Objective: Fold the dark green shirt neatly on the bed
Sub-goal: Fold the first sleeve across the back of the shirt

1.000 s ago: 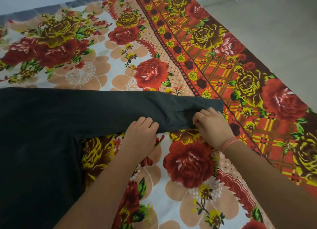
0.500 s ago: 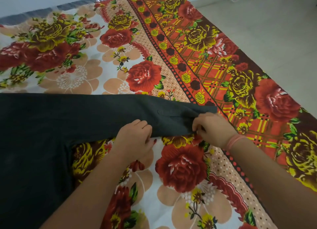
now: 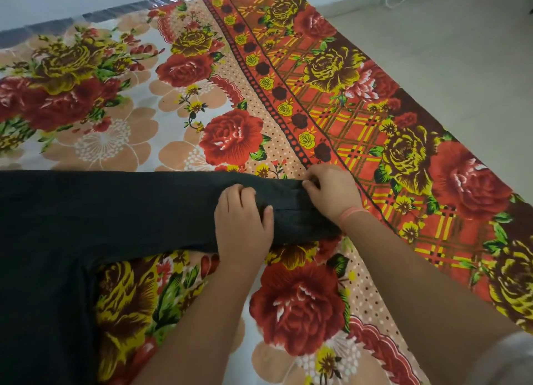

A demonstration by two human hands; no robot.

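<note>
The dark green shirt (image 3: pixel 86 217) lies flat on the bed, its body filling the left side and one long sleeve stretched out to the right. My left hand (image 3: pixel 242 223) rests across the sleeve near its cuff end, fingers laid on the cloth and thumb pressed into it. My right hand (image 3: pixel 331 192) covers the cuff, its fingertips pinching the sleeve's far edge. A pink band circles the right wrist. The cuff itself is hidden under my right hand.
The bed wears a floral sheet (image 3: pixel 225 101) with red and yellow roses and a checked orange border on the right. Beyond the bed's right edge lies pale floor (image 3: pixel 461 47). A strip of shiny plastic (image 3: pixel 115 9) runs along the far edge.
Both hands have slid further onto the sleeve: the left now lies across it, and the right has moved to the far edge at the cuff. The view has shifted slightly.
</note>
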